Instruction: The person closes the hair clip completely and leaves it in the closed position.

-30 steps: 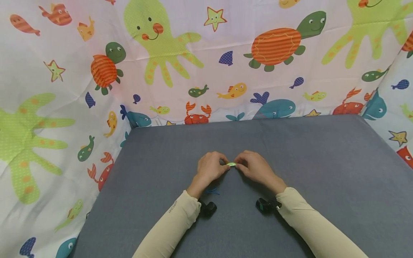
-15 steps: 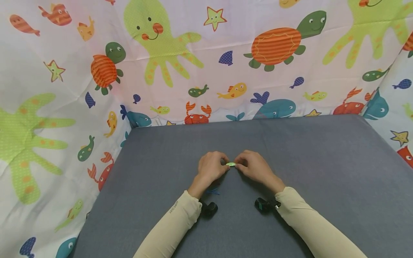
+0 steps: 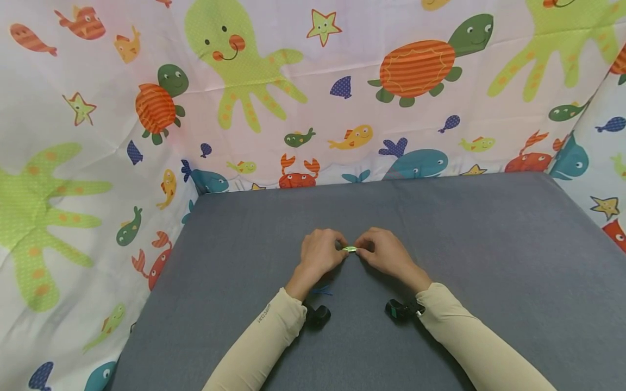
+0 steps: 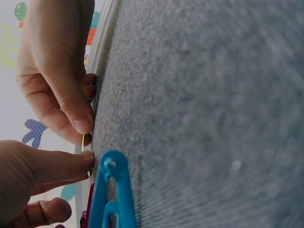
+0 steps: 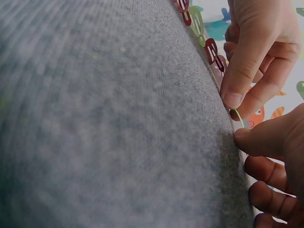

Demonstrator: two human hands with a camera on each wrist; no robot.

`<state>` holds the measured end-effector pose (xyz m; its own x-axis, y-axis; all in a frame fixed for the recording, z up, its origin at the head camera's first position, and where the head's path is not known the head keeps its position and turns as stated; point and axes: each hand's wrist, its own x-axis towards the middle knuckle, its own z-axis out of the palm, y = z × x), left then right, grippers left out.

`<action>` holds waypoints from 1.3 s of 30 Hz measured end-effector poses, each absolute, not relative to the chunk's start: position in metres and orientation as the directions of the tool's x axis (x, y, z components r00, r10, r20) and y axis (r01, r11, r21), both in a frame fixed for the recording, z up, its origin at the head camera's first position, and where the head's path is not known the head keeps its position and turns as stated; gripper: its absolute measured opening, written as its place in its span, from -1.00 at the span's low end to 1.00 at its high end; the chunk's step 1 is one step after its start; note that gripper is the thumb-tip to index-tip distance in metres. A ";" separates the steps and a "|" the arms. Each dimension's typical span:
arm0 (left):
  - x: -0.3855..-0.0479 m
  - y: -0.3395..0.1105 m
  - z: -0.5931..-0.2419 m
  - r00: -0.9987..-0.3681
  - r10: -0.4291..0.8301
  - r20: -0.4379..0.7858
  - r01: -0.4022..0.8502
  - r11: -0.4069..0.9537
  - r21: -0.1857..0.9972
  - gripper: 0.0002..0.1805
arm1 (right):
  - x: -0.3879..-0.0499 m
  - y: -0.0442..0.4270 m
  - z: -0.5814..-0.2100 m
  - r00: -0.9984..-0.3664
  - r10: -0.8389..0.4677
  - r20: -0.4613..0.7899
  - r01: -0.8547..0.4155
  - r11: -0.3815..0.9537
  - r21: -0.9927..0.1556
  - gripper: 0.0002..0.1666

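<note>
A small light green snap hair clip (image 3: 349, 249) is pinched between both hands, just above the grey table. Its left end sits between thumb and index finger of the left hand (image 3: 320, 253), its right end between those of the right hand (image 3: 390, 254). Edge-on, the clip (image 4: 83, 142) appears as a thin curved strip in the left wrist view. Close to the left wrist lies a blue hair clip (image 4: 114, 166), partly hidden in the head view. Beyond the left hand, the right wrist view shows red clips (image 5: 212, 51) and a green clip (image 5: 196, 24) on the table.
The grey table (image 3: 489, 260) extends on all sides of the hands. A white curtain (image 3: 274, 146) printed with sea animals borders its back and sides. Black wrist cameras (image 3: 318, 317) hang under both forearms.
</note>
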<state>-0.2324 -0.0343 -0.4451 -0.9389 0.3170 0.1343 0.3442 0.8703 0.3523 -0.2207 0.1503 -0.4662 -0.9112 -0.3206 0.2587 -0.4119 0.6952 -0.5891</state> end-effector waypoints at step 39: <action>-0.232 -0.032 -0.439 -0.950 0.300 0.082 0.309 0.881 0.359 -0.90 | -0.224 0.151 -0.468 -0.924 -0.312 0.223 -0.381 0.680 -0.626 -0.90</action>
